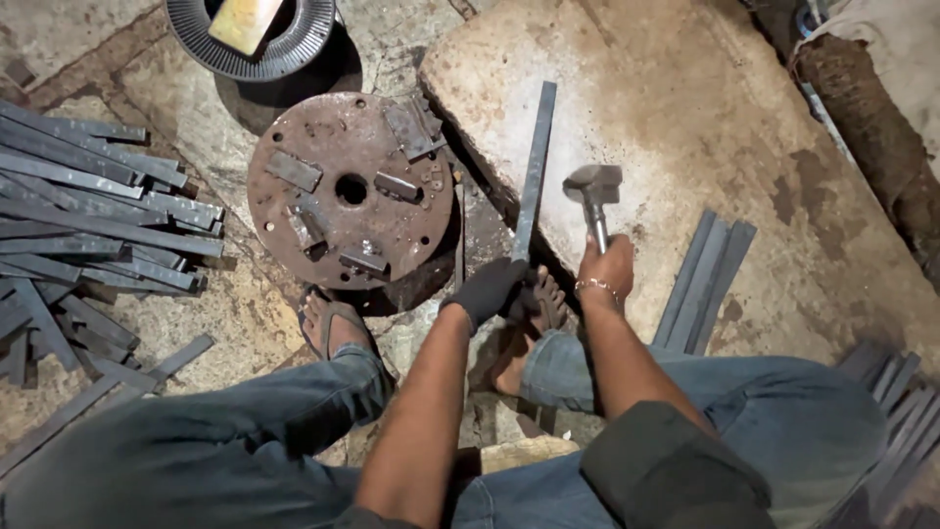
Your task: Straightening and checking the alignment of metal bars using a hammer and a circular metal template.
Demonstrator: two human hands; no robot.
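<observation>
The flat steel strip (534, 171) lies lengthwise on a pale, stained stone slab (705, 127), its near end pinched in the gloved left hand (493, 291), fingers wrapped closed around it. It looks stiff, thin, hard-edged and moderately heavy for its width; the near end, away from the struck part, seems the sensible place to grip, and the glove suits the sharp edges. The bare right hand (607, 269) is closed around the metal handle of a hammer (592, 186), whose blocky head hovers just beside the strip. Left of the slab sits a rusty round plate (351, 188) with a centre hole and small blocks, probably welded on. More grey strips lie piled (88, 211) on the floor.
</observation>
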